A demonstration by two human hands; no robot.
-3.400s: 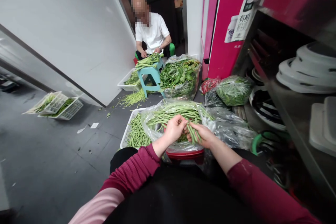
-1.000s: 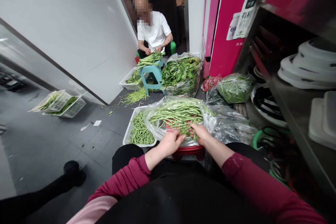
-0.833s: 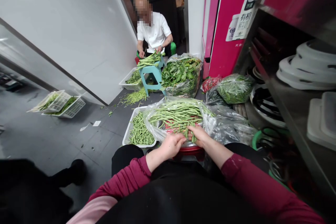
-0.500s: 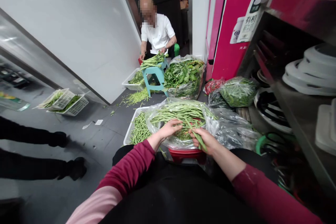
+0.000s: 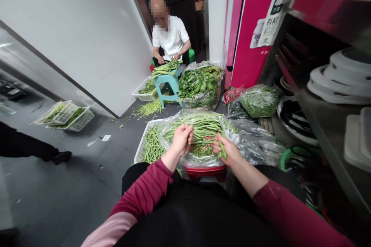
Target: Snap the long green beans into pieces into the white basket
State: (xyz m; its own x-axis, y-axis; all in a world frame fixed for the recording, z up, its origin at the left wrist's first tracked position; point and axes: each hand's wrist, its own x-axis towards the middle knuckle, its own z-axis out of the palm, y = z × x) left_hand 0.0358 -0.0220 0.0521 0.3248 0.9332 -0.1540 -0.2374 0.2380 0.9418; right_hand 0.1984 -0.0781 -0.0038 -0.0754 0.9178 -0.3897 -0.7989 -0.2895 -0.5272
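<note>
Long green beans (image 5: pixel 203 123) lie in an open clear plastic bag (image 5: pixel 166 133) on a red stool (image 5: pixel 204 171). My left hand (image 5: pixel 182 139) is closed above the bag's left part, its fingers pinched on something too small to make out. Over the bag's right part, my right hand (image 5: pixel 227 149) is closed around green beans, whose ends stick out below the fingers. Short cut bean pieces (image 5: pixel 153 146) fill a white basket (image 5: pixel 139 153) to the left of the bag.
Across from me a person in white (image 5: pixel 171 38) handles greens on a blue stool (image 5: pixel 169 81). Bagged leafy greens (image 5: pixel 201 83) stand beside it. White baskets (image 5: pixel 79 119) are on the floor at left, where a person's leg (image 5: pixel 29 142) shows. A metal shelf (image 5: pixel 324 123) stands at right.
My left hand has closed and risen slightly. The beans in my right hand now point up less and show mostly below it. The walking person at left has moved further left.
</note>
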